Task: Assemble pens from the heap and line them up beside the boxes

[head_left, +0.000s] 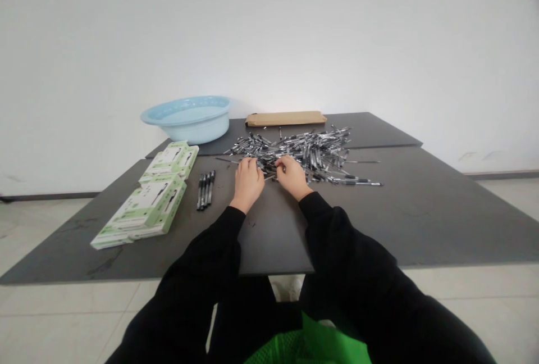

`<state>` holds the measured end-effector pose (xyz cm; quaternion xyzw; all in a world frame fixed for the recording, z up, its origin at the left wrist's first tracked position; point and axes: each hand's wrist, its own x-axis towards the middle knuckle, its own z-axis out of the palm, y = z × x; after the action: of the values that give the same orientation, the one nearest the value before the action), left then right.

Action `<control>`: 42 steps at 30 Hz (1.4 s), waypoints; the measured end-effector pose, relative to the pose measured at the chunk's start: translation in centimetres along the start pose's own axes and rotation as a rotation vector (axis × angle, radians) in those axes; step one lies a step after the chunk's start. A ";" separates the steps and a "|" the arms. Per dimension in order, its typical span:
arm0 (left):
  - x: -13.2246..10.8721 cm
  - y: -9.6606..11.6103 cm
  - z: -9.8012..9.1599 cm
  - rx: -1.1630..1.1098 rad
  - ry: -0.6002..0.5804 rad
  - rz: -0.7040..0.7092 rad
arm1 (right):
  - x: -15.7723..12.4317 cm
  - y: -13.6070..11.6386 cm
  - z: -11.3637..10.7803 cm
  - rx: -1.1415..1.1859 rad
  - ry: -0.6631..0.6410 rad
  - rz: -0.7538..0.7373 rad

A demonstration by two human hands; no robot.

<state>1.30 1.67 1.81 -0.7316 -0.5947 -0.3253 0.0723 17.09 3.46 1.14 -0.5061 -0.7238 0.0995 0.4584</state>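
A large loose pile of clear-barrelled pens with black parts [315,148] lies across the middle of the table. At its near left edge is my left hand [247,183], back up, with fingers curled down and their tips partly hidden. My right hand [292,176] is just to the right, thumb and forefinger pinched around the dark end of what looks like a pen. Thin pen pieces show in the narrow gap between both hands. Left of my left hand, several capped black pens [206,190] lie side by side in a neat row.
Stacked white-and-green pen boxes [143,204] stand on the left of the dark grey table [421,212]. Behind them is a light blue basin [193,127]. A flat brown cardboard package [286,119] lies at the back near the wall. Some single pens stick out of the pile's right side.
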 end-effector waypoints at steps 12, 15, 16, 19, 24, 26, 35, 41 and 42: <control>0.4 1.7 1.3 0.040 -0.042 -0.004 | -0.3 1.3 -0.9 -0.166 -0.088 -0.026; 0.5 1.2 1.0 0.049 -0.042 -0.051 | -0.2 1.6 -0.9 -0.165 -0.113 -0.097; 0.6 0.9 0.8 0.050 -0.037 -0.064 | -0.1 1.7 -0.9 -0.153 -0.118 -0.113; 0.9 0.2 0.3 0.058 -0.009 -0.094 | 0.2 2.0 -1.1 -0.115 -0.106 -0.119; 0.8 -0.1 -0.5 0.095 -0.001 -0.085 | 1.1 2.9 -2.6 -0.102 0.010 -0.130; 0.5 0.2 -0.7 0.104 -0.001 -0.066 | 1.5 3.3 -3.4 -0.102 0.077 -0.132; 0.6 3.3 -0.3 0.031 -0.001 0.066 | 1.3 4.2 -5.4 -0.100 0.191 -0.073; 0.5 4.2 0.0 -0.010 -0.007 0.136 | 0.8 5.1 -7.3 -0.160 0.227 -0.103; 0.4 4.3 0.0 -0.014 -0.010 0.143 | 0.7 5.4 -7.9 -0.173 0.225 -0.103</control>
<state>5.25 0.76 3.27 -0.7743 -0.5390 -0.3199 0.0875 26.57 4.03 2.66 -0.5138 -0.6989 -0.0443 0.4956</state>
